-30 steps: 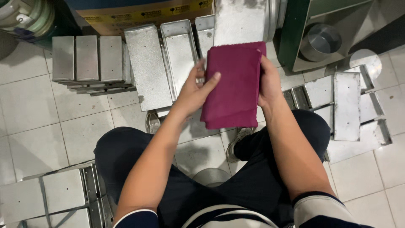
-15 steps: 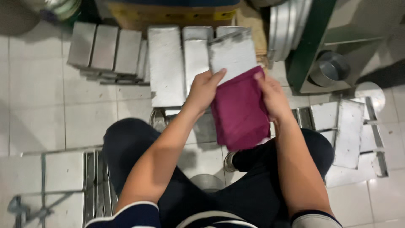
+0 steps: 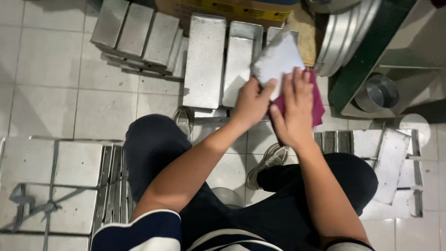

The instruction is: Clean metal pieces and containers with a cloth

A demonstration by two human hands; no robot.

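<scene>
**Two hands on a metal tray, maroon cloth between**

Head view: the person sits over a white tiled floor (image 3: 55,93), dark trousers filling the lower middle of the frame; the left hand (image 3: 253,100) grips the lower left edge of a held grey metal tray (image 3: 278,58), fingers curled shut on its rim, thumb on its face; the right hand (image 3: 293,109) lies flat with fingers spread and pressed against the tray's lower right part, a maroon cloth (image 3: 317,104) caught beneath the palm and showing past its right side; whether the right hand also clamps the tray's edge cannot be told.

The held tray is tilted, its upper corner pointing away from the person; just left of it lie three long metal trays side by side (image 3: 204,60), face up or face down on the floor; further left of the tray sits a row of smaller stacked trays (image 3: 137,35); behind it a yellow cardboard box (image 3: 223,8); right of it a green metal frame (image 3: 367,51) with round metal pans leaning on it (image 3: 341,35), and a small metal pot (image 3: 378,93); below and right of the tray, more trays piled loosely (image 3: 388,162); far left and below, a bundle of trays tied with string (image 3: 51,186); two grey shoes (image 3: 269,160) rest on the floor beneath the hands.
</scene>
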